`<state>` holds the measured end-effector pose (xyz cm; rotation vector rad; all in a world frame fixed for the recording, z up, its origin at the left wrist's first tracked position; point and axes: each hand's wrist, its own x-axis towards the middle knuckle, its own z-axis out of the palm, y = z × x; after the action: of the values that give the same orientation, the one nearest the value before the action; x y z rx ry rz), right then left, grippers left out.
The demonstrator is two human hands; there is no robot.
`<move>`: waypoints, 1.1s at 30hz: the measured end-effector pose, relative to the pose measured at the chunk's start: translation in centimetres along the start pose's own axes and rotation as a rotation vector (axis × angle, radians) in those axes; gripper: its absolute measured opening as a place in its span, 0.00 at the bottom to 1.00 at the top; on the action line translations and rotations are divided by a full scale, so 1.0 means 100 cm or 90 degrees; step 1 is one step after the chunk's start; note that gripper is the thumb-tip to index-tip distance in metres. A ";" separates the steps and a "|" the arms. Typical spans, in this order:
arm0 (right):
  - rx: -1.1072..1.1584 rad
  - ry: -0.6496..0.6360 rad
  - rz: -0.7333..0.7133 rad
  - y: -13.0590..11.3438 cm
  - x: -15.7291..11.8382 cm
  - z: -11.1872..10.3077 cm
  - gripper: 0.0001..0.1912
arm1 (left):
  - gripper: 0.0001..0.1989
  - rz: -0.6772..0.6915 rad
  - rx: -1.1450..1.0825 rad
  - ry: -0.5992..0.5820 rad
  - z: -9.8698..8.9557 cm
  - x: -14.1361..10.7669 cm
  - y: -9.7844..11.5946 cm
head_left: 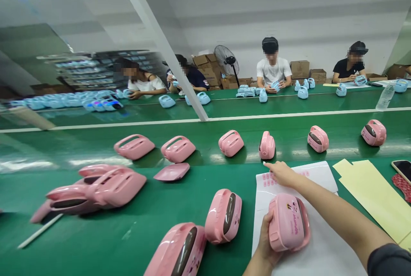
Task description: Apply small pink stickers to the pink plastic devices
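Note:
My left hand [266,241] grips a pink plastic case with a handle [287,222] from its left side, tilted so that its printed face shows. Above it, my right hand [284,174] reaches left over a white sheet [261,207] with rows of small pink marks. Its index finger points out and the other fingers are curled; a tiny white bit shows at the fingertip, too small to name. Left of the sheet, a pink case with a dark window [224,216] stands touching a larger-looking one [180,252] at the lower edge.
Several pink cases [231,143] stand in a row on the green belt [205,128]. A pile of pink parts [112,186] lies left, beside a white stick [40,231]. Yellow paper [375,194] and a phone [403,169] lie right. Co-workers [272,70] handle blue cases [302,92] opposite.

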<state>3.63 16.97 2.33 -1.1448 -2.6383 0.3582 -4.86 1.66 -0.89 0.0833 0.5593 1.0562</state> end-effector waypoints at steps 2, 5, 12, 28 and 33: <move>0.010 0.011 -0.017 -0.003 0.001 0.003 0.23 | 0.15 0.016 -0.009 0.010 0.001 0.000 0.001; 0.034 0.030 -0.024 -0.005 -0.004 0.006 0.20 | 0.12 0.031 -0.016 0.015 0.003 -0.001 0.004; 0.099 0.045 0.029 -0.006 -0.016 -0.004 0.21 | 0.11 0.049 -0.033 0.049 0.004 0.002 0.011; 0.130 -0.008 0.054 -0.013 0.002 -0.001 0.13 | 0.14 0.060 -0.029 -0.022 -0.001 0.003 0.015; 0.179 -0.015 0.050 -0.010 -0.002 0.010 0.07 | 0.16 0.074 -0.025 -0.012 0.000 0.002 0.006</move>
<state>2.76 16.05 1.67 -1.1566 -2.4650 0.7351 -5.21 2.14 -0.76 0.0920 0.5203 1.1783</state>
